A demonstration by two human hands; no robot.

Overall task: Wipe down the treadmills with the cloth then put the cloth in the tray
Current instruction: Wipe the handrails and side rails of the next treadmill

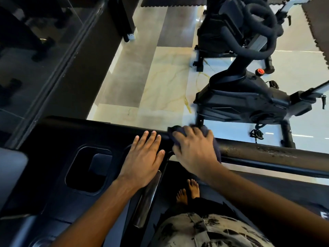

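Gripping cloth [175, 129] on handrail [267, 154]: right hand [194, 148] | left hand [142, 163] flat on console [53, 148]

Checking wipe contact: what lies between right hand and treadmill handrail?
The dark crumpled cloth, pressed onto the black treadmill handrail under the right hand; head view.

This is a gym. A black treadmill [53, 139] with a padded handrail [267, 154] fills the foreground. Two black exercise bikes [249, 104] stand just beyond it on a glossy, marble-patterned tile floor [160, 77]. Dark interlocking rubber mats [318, 32] edge the far side of the floor.
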